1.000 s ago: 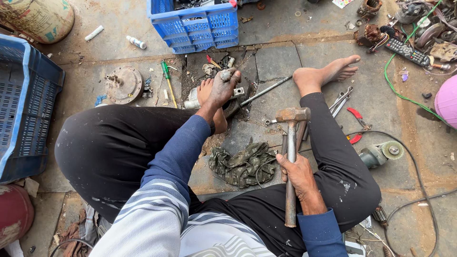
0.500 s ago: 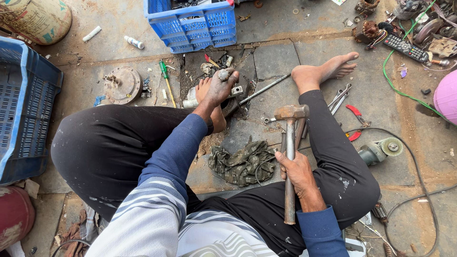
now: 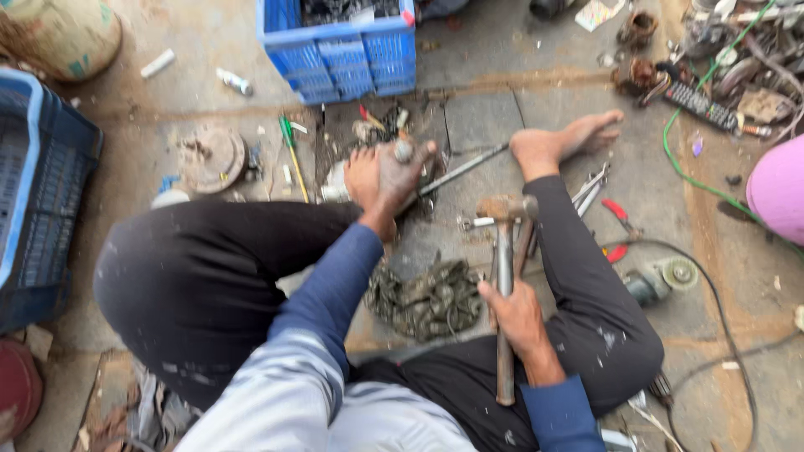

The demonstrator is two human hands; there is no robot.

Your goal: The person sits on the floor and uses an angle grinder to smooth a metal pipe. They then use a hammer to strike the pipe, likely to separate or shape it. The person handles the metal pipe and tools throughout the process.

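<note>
Head view, sweeping left to right: left hand (image 3: 387, 177) at upper centre is clamped down over a small metal part (image 3: 405, 151) on the stone floor (image 3: 486, 117), a steel rod (image 3: 462, 170) running off to its right. Lower and right of centre, right hand (image 3: 512, 314) is wrapped tight round the hammer (image 3: 505, 251) handle, its rusty head just below and right of the part, not touching it.

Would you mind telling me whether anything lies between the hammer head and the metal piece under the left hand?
Nothing visible blocks it: only bare floor separates the hammer from the metal piece under the left hand.
</note>
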